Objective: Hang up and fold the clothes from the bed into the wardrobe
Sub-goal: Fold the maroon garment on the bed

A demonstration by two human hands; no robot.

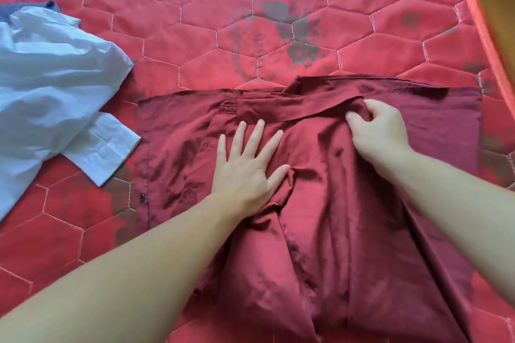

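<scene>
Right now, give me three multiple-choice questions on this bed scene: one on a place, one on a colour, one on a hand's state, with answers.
1. Where does the white shirt lie, seen from the camera?
A. left of the maroon shirt
B. on top of it
C. right of it

2. What colour is the mattress?
A. green
B. red
C. white

3. What is the left hand doing?
A. pressing flat, fingers spread
B. hanging idle in the air
C. holding a hanger

Answers:
1 A, it lies at the left edge.
2 B, red quilted hexagons.
3 A, its palm lies on the maroon cloth while the right hand pinches a fold.

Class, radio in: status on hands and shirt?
Left hand flat on maroon shirt. Right hand pinching its fabric near collar. White shirt lies apart, left.
</scene>
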